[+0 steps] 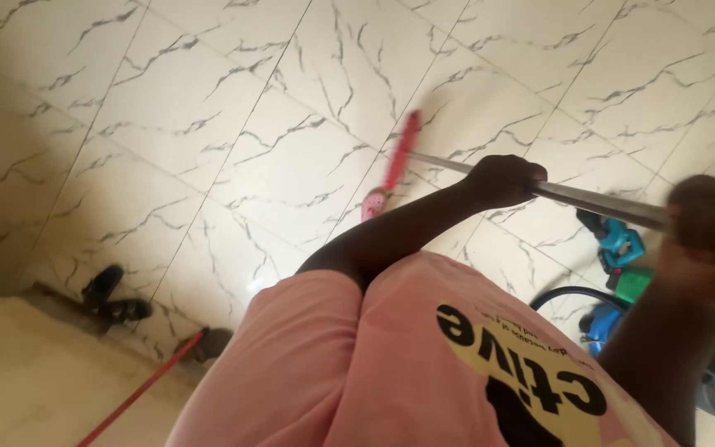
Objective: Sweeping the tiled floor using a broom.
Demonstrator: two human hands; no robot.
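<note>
The floor [208, 124] is laid with large white tiles veined in grey, with thin grout lines running diagonally across the view. At the lower left a paler surface [18, 372] meets the tiles, and a pair of dark sandals [113, 298] lies by that edge. A red stick [146, 385] slants nearby. At the right sit blue and green toys [618, 248].

The person, in a pink shirt [357, 364], holds a broom. Its grey metal pole [589, 199] runs from the right edge down-left across the tiles, ending in a blurred red-pink head [395, 165] on the floor near the middle. The long axis lies nearly level in view, head pointing left. The left hand [506, 178] is wrapped round the pole midway; the right hand [709, 236], blurred, grips it nearer the upper end. The hands are apart.
</note>
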